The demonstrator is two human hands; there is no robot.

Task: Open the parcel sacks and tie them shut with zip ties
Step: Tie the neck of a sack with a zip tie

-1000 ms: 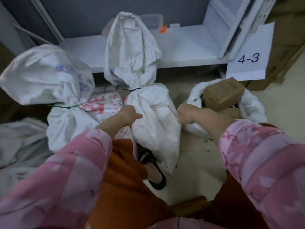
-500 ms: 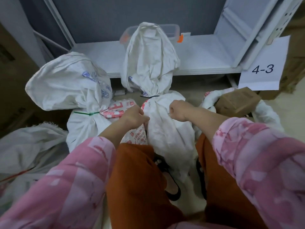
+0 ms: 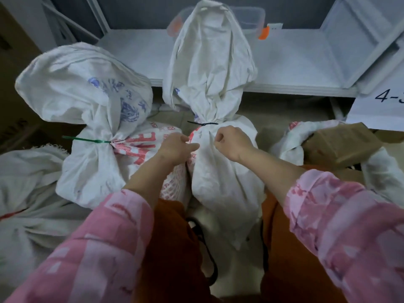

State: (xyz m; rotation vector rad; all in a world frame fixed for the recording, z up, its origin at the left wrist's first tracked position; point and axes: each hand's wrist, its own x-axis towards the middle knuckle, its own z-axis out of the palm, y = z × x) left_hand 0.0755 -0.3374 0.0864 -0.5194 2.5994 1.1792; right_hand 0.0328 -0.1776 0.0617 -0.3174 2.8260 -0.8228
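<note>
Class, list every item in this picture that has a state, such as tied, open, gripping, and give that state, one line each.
middle sack: tied with a black zip tie
left sack: tied with a green zip tie
right sack: open, cardboard box showing
left hand: fingers curled against the middle sack
right hand: fingers curled, pinching the sack cloth

White sack, black zip tie cinched

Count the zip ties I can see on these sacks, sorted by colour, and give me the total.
Green zip ties: 1, on the left sack's neck
Black zip ties: 1, on the middle sack's neck
Total: 2
</note>
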